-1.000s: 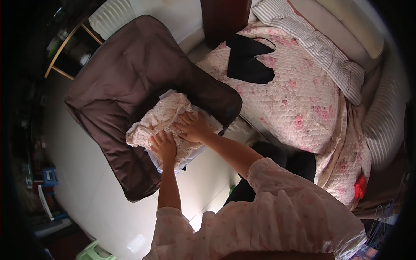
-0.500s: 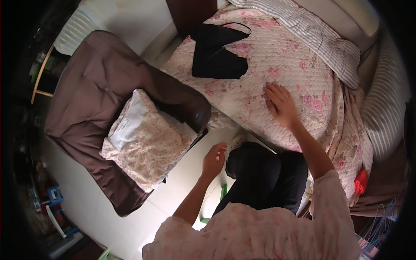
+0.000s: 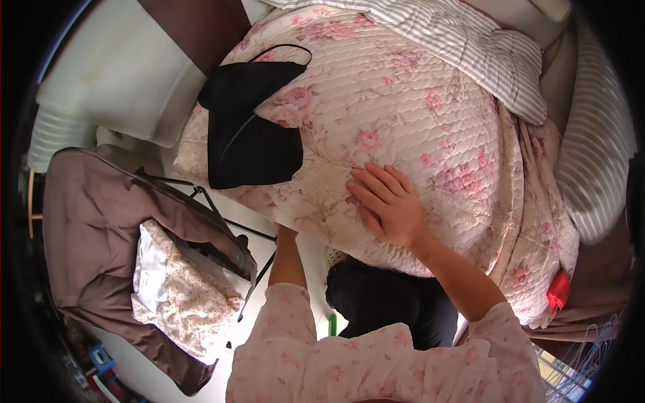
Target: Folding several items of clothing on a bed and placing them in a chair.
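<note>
Right hand (image 3: 392, 207) lies loose on puckered quilt (image 3: 396, 111). Beside smooth floor (image 3: 313, 260), its edge hides the left hand; I can't tell its grip.

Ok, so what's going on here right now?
A person has their right hand spread palm down on a pink-flowered quilt. Their left forearm reaches to the quilt's near edge, where the left hand is out of sight, so its grip can't be told. A black cloth piece with a thin strap lies on the quilt. To the left, a floral cloth bundle rests on a brown padded seat.
</note>
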The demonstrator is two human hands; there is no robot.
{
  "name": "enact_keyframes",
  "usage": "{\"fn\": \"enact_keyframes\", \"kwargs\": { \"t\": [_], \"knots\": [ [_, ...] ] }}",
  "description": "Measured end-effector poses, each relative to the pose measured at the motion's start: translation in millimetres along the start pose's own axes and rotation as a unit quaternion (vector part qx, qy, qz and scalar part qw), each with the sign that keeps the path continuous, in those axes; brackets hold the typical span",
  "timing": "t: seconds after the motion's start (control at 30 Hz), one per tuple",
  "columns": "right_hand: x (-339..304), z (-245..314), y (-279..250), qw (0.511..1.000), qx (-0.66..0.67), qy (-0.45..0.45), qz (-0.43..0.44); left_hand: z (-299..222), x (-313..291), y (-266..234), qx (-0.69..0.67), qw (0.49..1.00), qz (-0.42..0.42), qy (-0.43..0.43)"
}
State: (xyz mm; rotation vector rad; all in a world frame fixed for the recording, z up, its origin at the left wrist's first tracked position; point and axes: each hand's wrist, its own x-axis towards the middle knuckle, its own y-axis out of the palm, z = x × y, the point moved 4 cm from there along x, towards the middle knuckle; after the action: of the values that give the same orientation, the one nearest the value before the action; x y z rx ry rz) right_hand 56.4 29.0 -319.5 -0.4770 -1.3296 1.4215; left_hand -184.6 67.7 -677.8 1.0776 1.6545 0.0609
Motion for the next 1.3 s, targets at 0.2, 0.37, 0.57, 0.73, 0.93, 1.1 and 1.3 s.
{"fn": "enact_keyframes", "kwargs": {
  "t": [0.2,0.37,0.57,0.73,0.93,1.1,1.3],
  "knots": [
    [-5,-2,-1,0.999,0.009,-0.021,-0.036,-4,-83,-12,-0.077,0.995,0.042,0.037],
    [-11,-2,-7,0.997,-0.011,-0.036,-0.072,-37,-245,49,0.24,0.945,0.194,0.106],
    [-41,42,-4,0.988,0.149,0.035,-0.008,-100,-398,135,0.292,0.85,0.361,0.25],
    [-119,94,-38,0.73,0.66,0.167,0.053,-98,-485,206,0.268,0.813,0.462,0.232],
    [-197,76,-81,0.676,0.648,0.296,-0.19,-62,-541,265,0.332,0.735,0.527,0.268],
    [-183,111,-133,0.704,0.661,0.222,-0.13,-20,-553,287,0.417,0.657,0.552,0.299],
    [-150,88,-208,0.509,0.806,0.218,-0.211,-8,-539,292,0.343,0.714,0.572,0.215]
  ]
}}
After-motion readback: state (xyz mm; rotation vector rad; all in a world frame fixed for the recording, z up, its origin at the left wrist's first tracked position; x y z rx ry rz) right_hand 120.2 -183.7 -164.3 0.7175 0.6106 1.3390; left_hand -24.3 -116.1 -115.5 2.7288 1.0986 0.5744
